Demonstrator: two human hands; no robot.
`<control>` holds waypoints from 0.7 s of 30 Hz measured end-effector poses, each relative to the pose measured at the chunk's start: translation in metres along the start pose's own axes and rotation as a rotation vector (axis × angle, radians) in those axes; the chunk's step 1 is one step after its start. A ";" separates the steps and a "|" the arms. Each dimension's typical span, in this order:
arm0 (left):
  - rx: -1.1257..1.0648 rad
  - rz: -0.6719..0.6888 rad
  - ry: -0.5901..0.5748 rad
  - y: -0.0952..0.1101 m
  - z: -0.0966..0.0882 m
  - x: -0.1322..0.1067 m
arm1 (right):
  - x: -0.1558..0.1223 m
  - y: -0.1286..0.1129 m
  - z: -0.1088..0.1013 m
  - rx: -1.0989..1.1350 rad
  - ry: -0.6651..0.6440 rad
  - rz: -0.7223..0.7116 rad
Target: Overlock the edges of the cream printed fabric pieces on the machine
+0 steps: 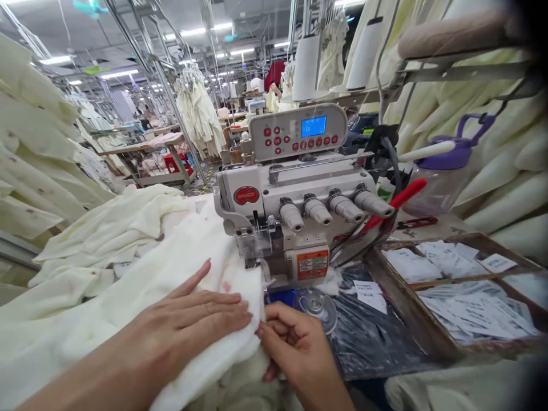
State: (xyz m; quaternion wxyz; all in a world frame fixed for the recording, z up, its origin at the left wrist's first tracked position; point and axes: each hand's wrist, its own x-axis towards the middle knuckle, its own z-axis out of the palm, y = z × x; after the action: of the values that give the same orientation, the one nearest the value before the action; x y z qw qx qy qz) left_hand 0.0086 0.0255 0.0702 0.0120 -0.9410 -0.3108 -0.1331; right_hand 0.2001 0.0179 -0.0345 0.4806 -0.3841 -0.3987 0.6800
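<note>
A cream fabric piece (141, 274) with small red spots lies across the table in front of a white overlock sewing machine (295, 200). My left hand (192, 319) rests flat on the fabric, fingers spread, just before the machine's presser foot (252, 251). My right hand (295, 348) pinches the fabric's right edge, fingers curled around it, below the needle area. The fabric's edge runs up under the presser foot.
A wooden tray (402, 297) of white paper labels sits to the right. Red-handled scissors (394, 205) lean by the machine. Thread cones (306, 68) stand behind it. A purple-lidded bottle (445, 165) and piled cream garments (492, 171) fill the right side; more garments hang at the left.
</note>
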 end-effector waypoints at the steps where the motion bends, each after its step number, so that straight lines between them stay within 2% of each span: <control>1: -0.035 0.024 -0.043 0.000 -0.001 0.005 | -0.003 -0.001 0.000 -0.014 0.024 -0.003; 2: -0.057 0.038 -0.056 0.000 -0.002 0.010 | -0.005 -0.002 0.000 -0.032 0.047 -0.001; 5: 0.020 0.024 0.009 0.000 0.000 0.024 | -0.008 -0.003 -0.001 -0.085 0.092 0.006; 10: 0.215 0.158 0.051 0.008 0.007 0.045 | -0.005 0.005 -0.003 -0.152 0.106 -0.155; 14: 0.259 0.029 0.062 0.021 0.013 0.052 | -0.001 0.002 -0.005 -0.205 0.115 -0.234; 17: 0.186 -0.028 0.124 0.019 0.024 0.031 | 0.001 0.000 -0.009 -0.257 0.135 -0.272; 19: 0.154 -0.045 0.235 0.011 0.036 0.004 | 0.000 0.003 -0.011 -0.310 0.171 -0.245; 21: 0.162 -0.124 0.323 0.002 0.047 -0.027 | -0.002 0.008 -0.010 -0.328 0.158 -0.196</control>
State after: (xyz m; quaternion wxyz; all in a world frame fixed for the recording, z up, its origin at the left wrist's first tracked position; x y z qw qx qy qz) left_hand 0.0002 0.0134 0.0178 0.1292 -0.8825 -0.3717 -0.2577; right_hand 0.2067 0.0165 -0.0451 0.5055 -0.4688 -0.5007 0.5235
